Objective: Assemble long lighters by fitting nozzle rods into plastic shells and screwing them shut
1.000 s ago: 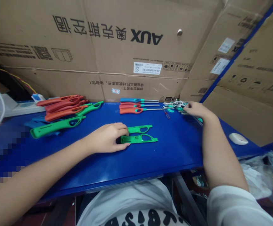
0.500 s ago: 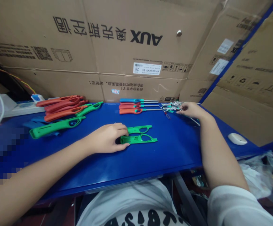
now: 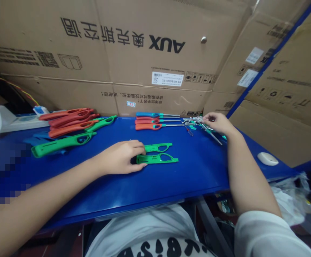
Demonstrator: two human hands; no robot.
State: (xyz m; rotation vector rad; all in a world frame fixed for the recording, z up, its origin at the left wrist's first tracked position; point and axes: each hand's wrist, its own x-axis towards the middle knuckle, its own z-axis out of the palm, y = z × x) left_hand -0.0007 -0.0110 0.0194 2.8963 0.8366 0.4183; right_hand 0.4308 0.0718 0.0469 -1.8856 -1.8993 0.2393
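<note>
My left hand (image 3: 123, 156) is curled over the left ends of two green plastic lighter casing halves lying on the table. The nearer casing half (image 3: 161, 158) shows its hollow inside, and its end sits between my thumb and fingers. Just behind it lies the other casing half (image 3: 159, 146). At the back right, my right hand (image 3: 217, 123) is closed with its fingertips in a pile of metal lighter rods and wires (image 3: 197, 122) with small teal parts. What exactly the fingertips pinch is too small to make out.
Three long-necked lighters (image 3: 147, 120), blue, red and orange, lie by the cardboard wall (image 3: 134, 71). A small screwdriver (image 3: 189, 131) is beside the rods. Red, orange, green and blue casing halves (image 3: 69, 123) are heaped at left, near a power strip (image 3: 26, 121). A white mouse-shaped object (image 3: 268, 159) lies at right.
My right hand has shifted slightly up within the pile, and some rods have been moved about. My left hand stays on the green casing halves.
</note>
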